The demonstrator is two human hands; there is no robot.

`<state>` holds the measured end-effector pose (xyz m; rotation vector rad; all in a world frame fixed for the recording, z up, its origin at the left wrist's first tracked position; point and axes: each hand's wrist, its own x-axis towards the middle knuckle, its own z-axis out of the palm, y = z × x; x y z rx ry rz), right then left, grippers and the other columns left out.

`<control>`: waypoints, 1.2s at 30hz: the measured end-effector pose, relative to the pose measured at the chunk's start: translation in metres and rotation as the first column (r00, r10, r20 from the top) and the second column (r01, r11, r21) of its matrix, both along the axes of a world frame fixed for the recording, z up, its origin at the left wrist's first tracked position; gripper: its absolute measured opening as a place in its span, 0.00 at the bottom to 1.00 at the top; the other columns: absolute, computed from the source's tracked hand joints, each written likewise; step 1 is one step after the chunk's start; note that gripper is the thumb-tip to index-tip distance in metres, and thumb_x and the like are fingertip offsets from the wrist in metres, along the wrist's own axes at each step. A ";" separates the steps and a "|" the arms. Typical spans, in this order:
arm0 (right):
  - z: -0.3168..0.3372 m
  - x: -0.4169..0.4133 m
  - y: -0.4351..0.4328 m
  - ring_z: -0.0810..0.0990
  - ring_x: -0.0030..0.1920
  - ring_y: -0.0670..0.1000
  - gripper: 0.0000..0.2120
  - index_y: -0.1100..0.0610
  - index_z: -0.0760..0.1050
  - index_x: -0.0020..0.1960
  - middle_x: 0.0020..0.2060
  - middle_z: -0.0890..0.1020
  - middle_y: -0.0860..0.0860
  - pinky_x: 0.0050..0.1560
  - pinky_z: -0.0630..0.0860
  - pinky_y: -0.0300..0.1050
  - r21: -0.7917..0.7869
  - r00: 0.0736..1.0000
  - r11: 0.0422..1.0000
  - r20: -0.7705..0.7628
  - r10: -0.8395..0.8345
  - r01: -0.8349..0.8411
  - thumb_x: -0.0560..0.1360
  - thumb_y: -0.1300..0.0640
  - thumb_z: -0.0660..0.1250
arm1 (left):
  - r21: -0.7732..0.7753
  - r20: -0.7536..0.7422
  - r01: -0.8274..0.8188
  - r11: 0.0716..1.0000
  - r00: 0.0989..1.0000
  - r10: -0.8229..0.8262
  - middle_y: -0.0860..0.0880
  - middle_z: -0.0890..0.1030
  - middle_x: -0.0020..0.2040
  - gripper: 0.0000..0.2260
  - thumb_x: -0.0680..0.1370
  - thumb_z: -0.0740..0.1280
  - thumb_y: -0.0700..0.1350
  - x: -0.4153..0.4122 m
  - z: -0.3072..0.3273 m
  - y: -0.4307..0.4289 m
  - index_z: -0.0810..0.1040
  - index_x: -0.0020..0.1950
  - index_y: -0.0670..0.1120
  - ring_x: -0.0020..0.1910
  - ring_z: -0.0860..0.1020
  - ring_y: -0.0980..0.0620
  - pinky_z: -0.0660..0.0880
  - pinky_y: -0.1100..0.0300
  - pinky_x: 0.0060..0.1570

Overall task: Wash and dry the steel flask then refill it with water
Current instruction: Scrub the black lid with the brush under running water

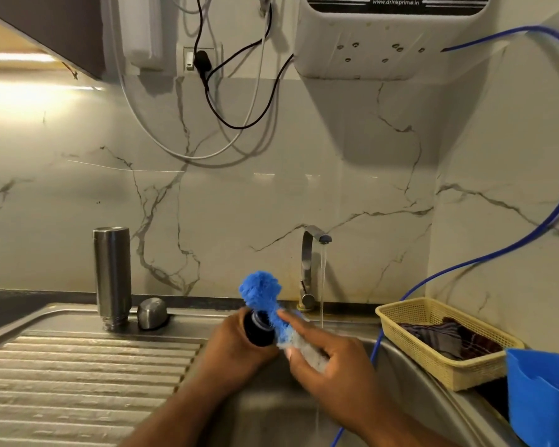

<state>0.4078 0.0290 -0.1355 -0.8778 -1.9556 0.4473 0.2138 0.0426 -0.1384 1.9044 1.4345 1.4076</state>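
Head view — ribbed steel drainboard [78,375], marble-veined backsplash [239,195], tap [309,269] running. Steel flask [112,275] stands inverted at the drainboard's rear, steel cap [151,312] beside it. Left hand [236,346] curls its fingers round a dark stopper [259,332] — right hand [333,359] grips a blue brush [260,290], forefinger straight.

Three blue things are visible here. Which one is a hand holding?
The fluffy blue brush, gripped by the right hand. The blue hose and the blue jug at the right edge are touched by no hand.
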 end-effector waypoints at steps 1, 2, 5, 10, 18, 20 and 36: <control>-0.001 0.000 -0.003 0.83 0.51 0.39 0.28 0.25 0.70 0.67 0.50 0.84 0.36 0.53 0.79 0.32 0.010 0.999 0.999 0.041 0.032 -0.032 0.79 0.54 0.70 | -0.007 0.000 -0.065 0.998 0.998 0.065 0.55 0.87 0.43 0.12 0.69 0.81 0.47 -0.009 -0.001 0.003 0.83 0.49 0.53 0.44 0.85 0.58 0.82 0.55 0.50; -0.001 0.000 -0.006 0.83 0.48 0.40 0.28 0.24 0.69 0.67 0.47 0.84 0.36 0.50 0.78 0.31 0.025 0.995 0.998 0.091 0.050 -0.052 0.79 0.54 0.70 | -0.021 0.002 -0.124 0.992 0.992 0.124 0.55 0.86 0.41 0.11 0.69 0.81 0.48 -0.017 -0.001 0.006 0.83 0.46 0.53 0.42 0.84 0.57 0.82 0.51 0.49; 0.001 -0.005 0.002 0.83 0.42 0.46 0.29 0.18 0.63 0.65 0.43 0.85 0.43 0.46 0.81 0.41 0.088 0.989 0.996 0.141 -0.040 0.027 0.79 0.50 0.67 | -0.013 -0.190 -0.223 0.975 0.958 0.216 0.58 0.85 0.41 0.14 0.68 0.79 0.56 -0.011 -0.003 0.003 0.78 0.48 0.59 0.41 0.82 0.62 0.79 0.61 0.46; -0.004 -0.002 0.001 0.81 0.43 0.47 0.31 0.15 0.55 0.67 0.45 0.84 0.45 0.47 0.80 0.41 0.082 0.959 0.995 0.275 -0.069 0.048 0.80 0.47 0.65 | -0.005 -0.227 -0.339 0.941 0.917 0.329 0.59 0.84 0.39 0.15 0.67 0.74 0.64 -0.008 -0.002 0.000 0.78 0.48 0.59 0.40 0.81 0.63 0.79 0.62 0.43; -0.002 0.005 0.002 0.80 0.43 0.43 0.29 0.22 0.59 0.71 0.43 0.83 0.44 0.43 0.75 0.34 0.074 0.945 0.993 0.310 -0.107 0.088 0.80 0.48 0.64 | 0.010 -0.342 -0.430 0.903 0.847 0.408 0.56 0.83 0.42 0.13 0.70 0.72 0.56 0.003 -0.001 -0.004 0.77 0.52 0.56 0.42 0.81 0.55 0.77 0.59 0.43; -0.005 0.005 -0.007 0.80 0.44 0.45 0.30 0.19 0.55 0.70 0.45 0.83 0.44 0.47 0.77 0.37 0.055 0.928 0.997 0.368 -0.063 0.046 0.81 0.47 0.63 | 0.005 -0.327 -0.486 0.874 0.825 0.461 0.55 0.83 0.42 0.13 0.70 0.71 0.58 -0.011 -0.005 -0.002 0.77 0.52 0.56 0.43 0.82 0.54 0.81 0.54 0.46; -0.003 -0.014 0.005 0.78 0.41 0.43 0.28 0.24 0.57 0.74 0.42 0.81 0.43 0.42 0.72 0.32 0.110 0.924 0.987 0.354 -0.146 0.114 0.81 0.47 0.62 | 0.027 -0.381 -0.339 0.941 0.866 0.323 0.56 0.84 0.43 0.12 0.71 0.73 0.57 0.004 -0.015 0.000 0.77 0.51 0.56 0.42 0.82 0.57 0.81 0.57 0.44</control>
